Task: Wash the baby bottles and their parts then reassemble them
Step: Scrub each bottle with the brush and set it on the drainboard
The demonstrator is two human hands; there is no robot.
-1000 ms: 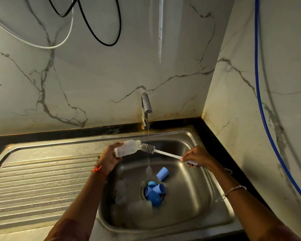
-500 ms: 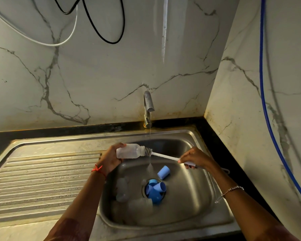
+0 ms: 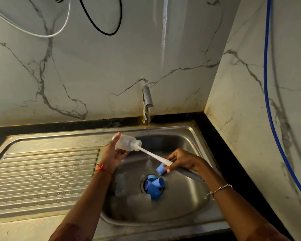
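Steel sink (image 3: 195, 134) set in a dark tabletop (image 3: 221, 153), in the corner of two marble walls. Ribbed drainboard (image 3: 42, 174) on the left, bare and wide. Basin on the right, walled in close by the corner.

In the basin: two or more clear bottles (image 3: 138, 200) lying on their sides at the near left. A cluster of blue caps (image 3: 154, 186) is heaped over the drain. One loose blue cap (image 3: 161, 168) lies just beside the right fingers.

Faucet (image 3: 147, 100) at the back rim, with a thin stream (image 3: 149, 129) falling between the hands.

Held bottle (image 3: 127, 142), cloudy and tilted neck-down to the right, sits above the basin's left edge. Bottle brush (image 3: 153, 156): its white shaft enters the neck. The head is inside and too blurred to make out.

Left hand (image 3: 113, 153): palm up, grip wrapped round the bottle's base, one fingertip over the far end. Red thread at the wrist.

Right hand (image 3: 184, 160): grip clenched on the brush handle, knuckles up. The grey end sticks out behind it. Bracelet on the wrist.
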